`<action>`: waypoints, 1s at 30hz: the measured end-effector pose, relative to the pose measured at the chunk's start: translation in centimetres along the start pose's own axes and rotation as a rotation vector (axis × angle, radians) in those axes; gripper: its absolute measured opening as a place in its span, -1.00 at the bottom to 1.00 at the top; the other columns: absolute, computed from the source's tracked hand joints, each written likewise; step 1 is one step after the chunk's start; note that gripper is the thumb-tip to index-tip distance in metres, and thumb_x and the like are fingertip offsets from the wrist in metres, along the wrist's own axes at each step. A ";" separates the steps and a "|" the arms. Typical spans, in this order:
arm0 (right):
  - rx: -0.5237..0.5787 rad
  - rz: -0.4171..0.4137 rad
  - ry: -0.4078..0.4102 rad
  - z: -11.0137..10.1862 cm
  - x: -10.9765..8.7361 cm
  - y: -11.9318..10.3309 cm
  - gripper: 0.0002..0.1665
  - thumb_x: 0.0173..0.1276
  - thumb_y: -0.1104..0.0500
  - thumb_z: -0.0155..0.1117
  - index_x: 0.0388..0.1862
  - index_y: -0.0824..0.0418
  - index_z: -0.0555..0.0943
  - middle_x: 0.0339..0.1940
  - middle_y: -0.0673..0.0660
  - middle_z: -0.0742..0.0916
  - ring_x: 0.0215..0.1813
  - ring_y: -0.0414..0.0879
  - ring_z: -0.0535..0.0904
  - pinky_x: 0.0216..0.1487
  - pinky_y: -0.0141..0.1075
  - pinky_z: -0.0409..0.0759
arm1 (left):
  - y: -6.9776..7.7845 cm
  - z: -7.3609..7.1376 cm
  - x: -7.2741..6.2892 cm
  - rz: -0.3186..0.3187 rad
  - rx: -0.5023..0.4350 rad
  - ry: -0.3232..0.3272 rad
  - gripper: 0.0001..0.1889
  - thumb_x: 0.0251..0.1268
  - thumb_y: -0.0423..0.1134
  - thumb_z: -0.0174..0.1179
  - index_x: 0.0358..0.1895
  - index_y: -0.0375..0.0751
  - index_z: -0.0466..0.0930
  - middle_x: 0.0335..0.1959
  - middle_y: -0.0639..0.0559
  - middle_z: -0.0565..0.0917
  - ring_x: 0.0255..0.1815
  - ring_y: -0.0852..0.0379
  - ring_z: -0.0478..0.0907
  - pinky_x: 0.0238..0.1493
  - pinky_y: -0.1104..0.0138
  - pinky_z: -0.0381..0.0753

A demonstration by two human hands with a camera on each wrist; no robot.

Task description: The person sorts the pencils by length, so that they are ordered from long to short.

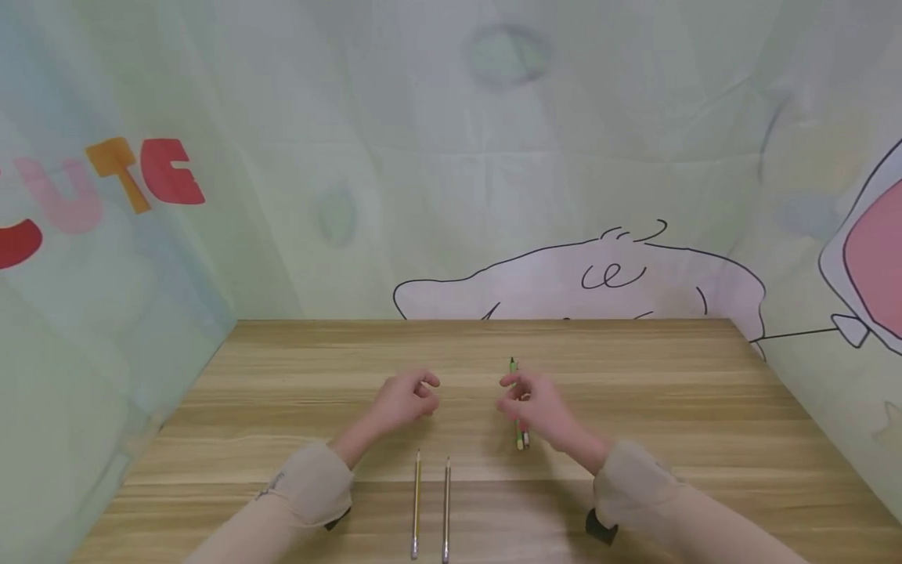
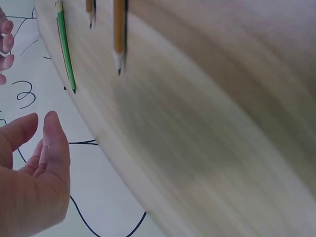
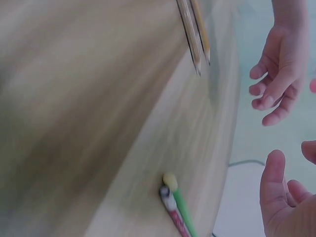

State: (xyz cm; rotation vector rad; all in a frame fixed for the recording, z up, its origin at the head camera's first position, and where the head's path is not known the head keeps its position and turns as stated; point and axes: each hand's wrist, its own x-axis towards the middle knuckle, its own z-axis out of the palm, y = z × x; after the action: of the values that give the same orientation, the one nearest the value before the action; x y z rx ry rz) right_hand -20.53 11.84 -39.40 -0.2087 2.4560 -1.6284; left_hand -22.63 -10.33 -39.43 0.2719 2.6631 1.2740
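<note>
My left hand [image 1: 405, 401] hovers over the table left of centre, fingers loosely bent, with nothing in it. Opposite it, my right hand [image 1: 539, 403] hangs above a green pencil [image 1: 512, 366] and a thin patterned pencil [image 1: 525, 439], partly covering both in the head view. In the right wrist view the green pencil [image 3: 183, 206] lies alongside the red-and-white patterned one [image 3: 176, 216], and neither is in my fingers. Closer to me, a yellow pencil [image 1: 416, 505] and a brownish pencil [image 1: 446, 513] lie roughly parallel, points facing away.
The wooden table [image 1: 296, 368] ends at a pale printed curtain [image 1: 317, 258], which also hangs on both sides. Cartoon drawings and coloured letters [image 1: 172, 172] decorate the cloth. Dark bands [image 1: 601, 526] show beneath the sleeves.
</note>
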 end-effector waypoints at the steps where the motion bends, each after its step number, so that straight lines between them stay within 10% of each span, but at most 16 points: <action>1: 0.001 -0.003 -0.010 0.2 -0.2 0.0 -0.60 0.11 0.27 0.21 -0.06 0.37 0.43 -0.41 0.16 0.58 -0.51 0.03 0.52 -0.56 -0.18 0.55 | -0.1 0.0 -0.4 0.000 0.000 -0.001 -0.74 0.03 -0.37 0.15 -0.14 -0.33 0.49 -0.48 -0.01 0.58 -0.55 0.20 0.47 -0.56 0.39 0.47; 15: 0.112 -0.022 -0.143 3.0 -2.2 0.5 -0.58 0.11 0.29 0.21 -0.06 0.44 0.39 -0.45 0.13 0.57 -0.53 -0.13 0.50 -0.59 -0.31 0.54 | -1.7 0.9 -3.4 0.056 -0.078 -0.078 -0.72 0.05 -0.44 0.12 -0.11 -0.42 0.45 -0.38 -0.11 0.56 -0.51 0.15 0.49 -0.53 0.31 0.55; 30: 0.099 -0.014 -0.211 6.5 -3.5 1.4 -0.58 0.02 0.28 0.27 -0.16 0.45 0.40 -0.56 0.11 0.59 -0.66 -0.18 0.46 -0.67 -0.33 0.51 | -2.5 1.8 -6.2 0.071 0.046 -0.059 -0.66 -0.08 -0.36 0.24 -0.15 -0.39 0.47 -0.52 0.02 0.54 -0.59 0.23 0.41 -0.62 0.46 0.44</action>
State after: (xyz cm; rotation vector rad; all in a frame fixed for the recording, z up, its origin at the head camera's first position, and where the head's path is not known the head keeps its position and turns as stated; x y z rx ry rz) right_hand -15.69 7.36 -42.90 -0.3643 2.2176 -1.6371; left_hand -16.42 -12.02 -41.97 0.4077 2.6576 1.2067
